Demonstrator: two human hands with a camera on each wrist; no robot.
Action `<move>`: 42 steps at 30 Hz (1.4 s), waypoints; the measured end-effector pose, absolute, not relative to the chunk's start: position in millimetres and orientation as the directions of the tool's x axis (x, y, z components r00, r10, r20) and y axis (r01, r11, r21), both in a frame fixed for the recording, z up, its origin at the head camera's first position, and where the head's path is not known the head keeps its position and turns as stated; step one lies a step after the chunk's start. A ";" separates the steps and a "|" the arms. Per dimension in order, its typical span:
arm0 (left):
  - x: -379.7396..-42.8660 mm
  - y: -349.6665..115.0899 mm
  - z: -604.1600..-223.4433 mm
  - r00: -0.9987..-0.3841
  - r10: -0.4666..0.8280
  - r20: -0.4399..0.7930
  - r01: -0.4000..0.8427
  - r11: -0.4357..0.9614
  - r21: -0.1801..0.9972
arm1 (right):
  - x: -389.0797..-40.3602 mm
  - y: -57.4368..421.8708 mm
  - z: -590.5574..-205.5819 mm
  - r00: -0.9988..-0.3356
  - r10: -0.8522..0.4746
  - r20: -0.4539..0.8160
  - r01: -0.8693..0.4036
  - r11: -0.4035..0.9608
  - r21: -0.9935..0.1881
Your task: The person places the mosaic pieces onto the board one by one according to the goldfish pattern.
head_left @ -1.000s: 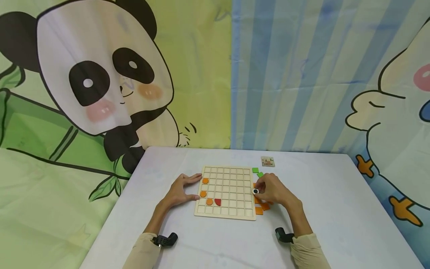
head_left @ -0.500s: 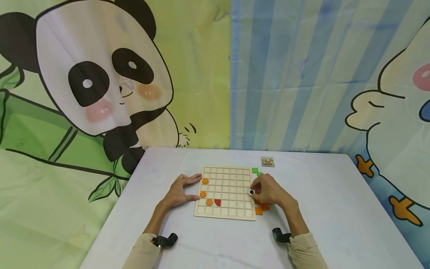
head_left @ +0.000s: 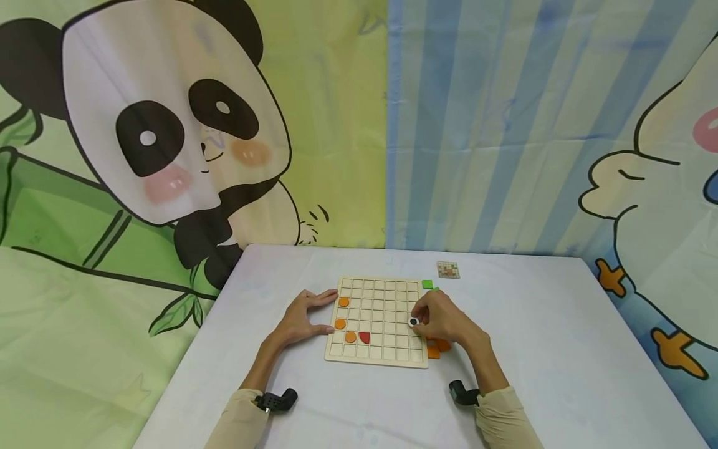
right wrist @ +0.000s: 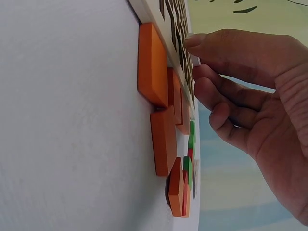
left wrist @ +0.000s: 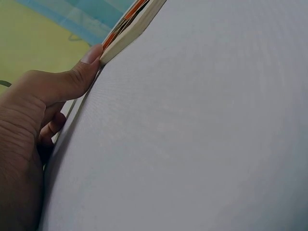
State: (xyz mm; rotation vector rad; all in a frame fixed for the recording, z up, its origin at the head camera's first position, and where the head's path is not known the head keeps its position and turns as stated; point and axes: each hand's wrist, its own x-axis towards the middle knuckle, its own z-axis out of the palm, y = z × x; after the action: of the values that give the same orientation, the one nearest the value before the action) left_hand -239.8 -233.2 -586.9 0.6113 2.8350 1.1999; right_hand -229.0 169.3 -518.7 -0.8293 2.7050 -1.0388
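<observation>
A pale wooden grid board point(head_left: 384, 358) lies on the table. My left hand point(head_left: 297, 319) rests against its left edge, thumb and fingers spread apart; in the left wrist view the thumb tip touches the board's corner edge. Between thumb and fingertips, my right hand point(head_left: 443, 318) pinches a white round piece with a black dot point(head_left: 413, 322), over the right-hand columns of the grid. In the right wrist view the white piece point(right wrist: 194, 58) shows edge-on, partly covered by the fingers. On the board sit orange discs point(head_left: 344, 302) at the left and a red quarter-round piece point(head_left: 364, 338).
Orange square tiles point(head_left: 433, 352) lie along the board's right edge, some hidden under the right hand; the right wrist view shows several orange tiles point(right wrist: 153, 65) close together. Green tiles point(head_left: 427, 284) are near the upper right corner. A small patterned card point(head_left: 448, 269) lies farther back.
My right hand has moved left with the white piece, from the board's right edge to over the grid. The left hand has stayed in place.
</observation>
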 end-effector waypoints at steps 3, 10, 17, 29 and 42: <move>-240.2 -233.8 -588.5 -0.925 0.347 0.152 0.352 0.636 0.687 | -230.0 166.3 -519.6 -0.841 -0.536 0.074 -0.449 0.615 -0.648; -239.6 -234.3 -588.2 -0.921 0.351 0.168 0.363 0.624 0.692 | -231.8 159.1 -522.8 -0.813 -0.576 0.088 -0.482 0.579 -0.658; -239.5 -233.8 -587.8 -0.921 0.355 0.160 0.360 0.620 0.698 | -232.3 150.0 -523.5 -0.807 -0.585 0.076 -0.484 0.582 -0.654; -239.6 -234.5 -587.9 -0.922 0.353 0.161 0.359 0.619 0.698 | -234.0 132.4 -525.4 -0.788 -0.611 0.078 -0.501 0.561 -0.659; -238.7 -234.2 -585.9 -0.921 0.356 0.156 0.356 0.609 0.709 | -233.7 121.3 -526.1 -0.779 -0.621 0.093 -0.510 0.540 -0.669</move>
State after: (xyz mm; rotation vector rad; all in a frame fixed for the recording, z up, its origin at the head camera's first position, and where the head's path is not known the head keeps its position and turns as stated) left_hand -238.7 -234.2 -585.9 0.6232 2.8168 1.2408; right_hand -233.7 121.3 -526.1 -0.9688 2.6177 -1.0603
